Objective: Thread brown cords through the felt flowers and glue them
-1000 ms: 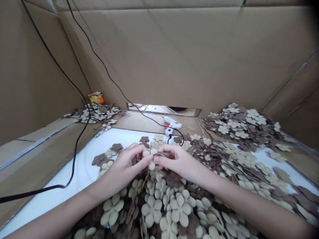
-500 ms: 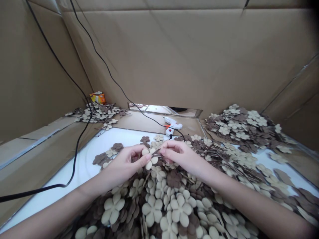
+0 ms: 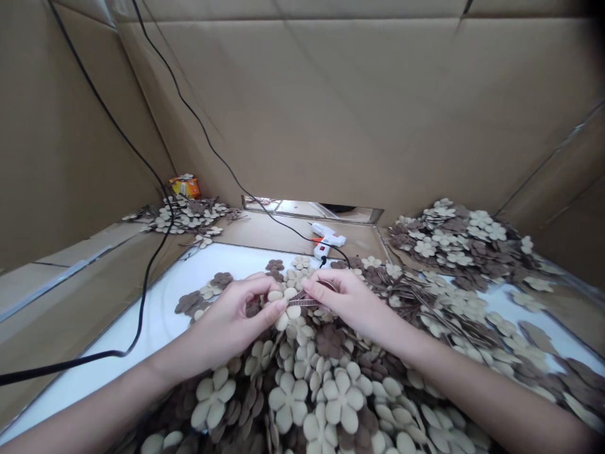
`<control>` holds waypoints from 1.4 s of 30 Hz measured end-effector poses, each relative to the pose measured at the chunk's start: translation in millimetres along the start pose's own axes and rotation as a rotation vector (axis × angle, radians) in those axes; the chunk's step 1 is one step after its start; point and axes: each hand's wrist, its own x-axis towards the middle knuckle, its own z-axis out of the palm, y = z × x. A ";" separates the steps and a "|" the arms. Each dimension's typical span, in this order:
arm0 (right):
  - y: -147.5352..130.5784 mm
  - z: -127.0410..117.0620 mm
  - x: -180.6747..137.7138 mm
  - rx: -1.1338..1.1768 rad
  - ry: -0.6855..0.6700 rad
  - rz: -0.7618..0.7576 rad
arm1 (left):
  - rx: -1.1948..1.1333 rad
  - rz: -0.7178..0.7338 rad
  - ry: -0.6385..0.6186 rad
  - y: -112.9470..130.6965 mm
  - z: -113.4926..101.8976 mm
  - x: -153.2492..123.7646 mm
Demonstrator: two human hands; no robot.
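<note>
Between thumb and fingers, my left hand (image 3: pixel 253 306) pinches a cream fabric flower (image 3: pixel 289 315) by its petals. My right hand (image 3: pixel 333 290) is closed on a brown ribbon with pale stitched lines (image 3: pixel 305 302), which stretches across to the flower's middle. Whether the ribbon is fixed to the flower I cannot tell. Both hands are just above a large heap of cream and brown fabric flowers (image 3: pixel 343 394). A white glue gun (image 3: pixel 326 239) with a red switch lies beyond my hands.
Flower piles lie at the back left (image 3: pixel 184 217) and back right (image 3: pixel 463 236). An orange packet (image 3: pixel 185 186) sits on the left one. Black cables (image 3: pixel 142 302) cross the left side. Cardboard walls (image 3: pixel 331 113) enclose the white work surface (image 3: pixel 127 328).
More ribbon shows between my hands, now looped at the right fingers. The flower has tilted slightly in my left hand, and my right hand has shifted a little.
</note>
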 end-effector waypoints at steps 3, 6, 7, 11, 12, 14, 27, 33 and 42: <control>7.2 -0.7 3.4 0.083 0.021 0.022 | -0.081 -0.046 -0.003 -3.6 3.6 -0.1; 10.9 -2.3 6.1 0.106 0.049 0.013 | -0.223 -0.061 -0.027 -12.8 10.2 1.6; 11.1 -2.8 6.6 0.110 0.054 0.007 | -0.272 -0.057 -0.043 -15.6 12.0 2.3; 10.0 -3.5 7.1 0.122 0.068 -0.004 | -0.365 -0.059 -0.065 -17.8 13.3 3.8; 9.8 -3.4 7.1 0.126 0.071 0.001 | -0.366 -0.063 -0.064 -16.2 12.3 3.6; 9.7 -3.2 7.0 0.135 0.076 0.009 | -0.375 -0.070 -0.077 -12.5 10.2 3.2; 7.9 -7.3 7.0 0.149 0.073 0.144 | -0.347 -0.137 -0.089 -15.9 9.9 9.7; 9.6 -19.6 10.2 0.161 0.158 0.128 | -0.250 -0.132 -0.084 -19.6 6.6 10.3; 17.8 -23.3 13.2 0.138 0.186 0.070 | -0.233 -0.120 -0.100 -21.8 5.5 11.2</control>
